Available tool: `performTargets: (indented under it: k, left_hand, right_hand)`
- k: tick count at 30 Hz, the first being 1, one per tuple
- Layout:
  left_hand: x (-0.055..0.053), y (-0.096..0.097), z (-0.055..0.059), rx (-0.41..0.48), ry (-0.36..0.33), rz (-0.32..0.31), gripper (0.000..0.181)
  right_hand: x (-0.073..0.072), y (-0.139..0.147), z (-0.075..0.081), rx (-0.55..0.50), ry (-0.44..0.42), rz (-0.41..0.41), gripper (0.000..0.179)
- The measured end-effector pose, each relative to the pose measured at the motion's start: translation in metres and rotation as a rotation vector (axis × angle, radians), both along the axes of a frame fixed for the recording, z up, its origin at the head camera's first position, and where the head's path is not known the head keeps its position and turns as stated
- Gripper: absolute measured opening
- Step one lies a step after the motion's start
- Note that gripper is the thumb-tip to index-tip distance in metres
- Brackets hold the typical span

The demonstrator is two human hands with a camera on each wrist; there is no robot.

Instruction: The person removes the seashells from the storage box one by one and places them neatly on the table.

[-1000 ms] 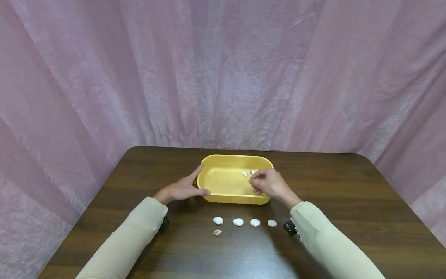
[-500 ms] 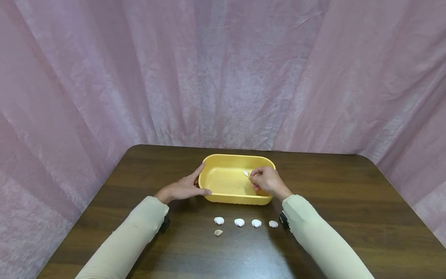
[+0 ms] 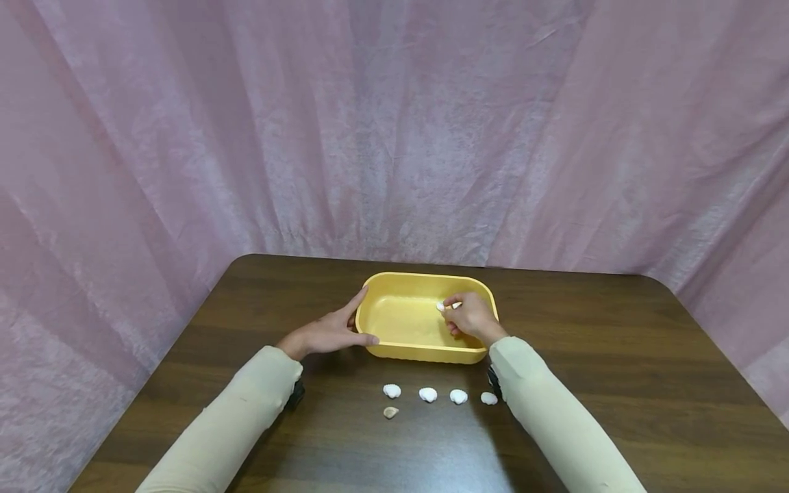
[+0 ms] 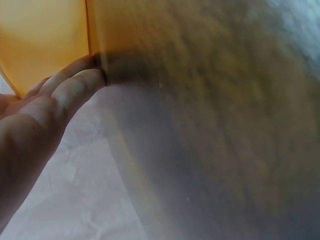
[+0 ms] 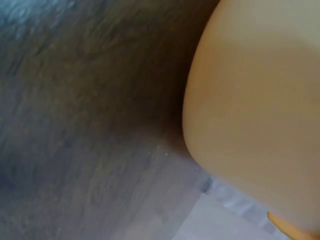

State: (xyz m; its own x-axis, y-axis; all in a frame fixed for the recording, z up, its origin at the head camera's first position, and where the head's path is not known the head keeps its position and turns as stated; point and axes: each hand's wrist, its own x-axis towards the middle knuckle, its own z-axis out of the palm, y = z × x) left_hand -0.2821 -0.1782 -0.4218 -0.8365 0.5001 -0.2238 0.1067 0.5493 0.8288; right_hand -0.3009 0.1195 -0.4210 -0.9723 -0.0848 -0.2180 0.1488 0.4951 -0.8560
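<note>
In the head view my left hand (image 3: 333, 331) rests on the left end of a yellow plastic tub (image 3: 425, 354), its thumb on the near rim. The left wrist view shows its fingers (image 4: 77, 80) lying fairly straight along the tub's outer wall. My right hand (image 3: 471, 318) is inside the tub's right half, thumb and index finger bent. A small white seashell (image 3: 440, 306) lies right at those fingertips; whether they pinch it is too small to tell. Another white bit (image 3: 456, 305) shows between the fingers. The right wrist view has only the tub's outer wall (image 5: 255, 115), not the hand.
Several white seashells (image 3: 428, 394) lie in a row on the dark wooden table (image 3: 585, 329) in front of the tub. A beige shell (image 3: 391, 412) lies nearer, below the row's left end. A pink curtain (image 3: 394, 137) hangs behind the table.
My right hand has shifted slightly left inside the tub, toward the left white shell, its forearm swinging left with it. The left hand stays on the tub. The whole view has drifted slightly.
</note>
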Motion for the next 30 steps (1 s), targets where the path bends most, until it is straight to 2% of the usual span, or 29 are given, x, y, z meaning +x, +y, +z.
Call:
performTargets:
  k: [5, 10, 19, 26, 30]
  left_hand:
    - [0.0011, 0.0016, 0.0017, 0.008, -0.013, -0.006, 0.112]
    - [0.0024, 0.002, 0.0053, 0.01, -0.014, -0.012, 0.112]
    - [0.0019, 0.0005, 0.0049, 0.0, -0.014, -0.001, 0.113]
    - [0.0016, 0.0004, 0.0028, -0.019, -0.014, 0.014, 0.113]
    - [0.0013, 0.0002, 0.0024, -0.032, -0.009, 0.017, 0.113]
  right_hand:
    - [-0.0002, 0.0017, -0.0013, 0.074, -0.011, 0.038, 0.038]
    - [0.0012, 0.0031, -0.001, 0.143, 0.016, 0.079, 0.039]
    - [0.0014, 0.0031, -0.0015, 0.194, 0.037, 0.084, 0.013]
    - [0.0018, 0.0003, -0.0038, 0.228, 0.059, 0.068, 0.009]
    - [0.0031, -0.0009, -0.0031, 0.212, 0.055, 0.059, 0.01]
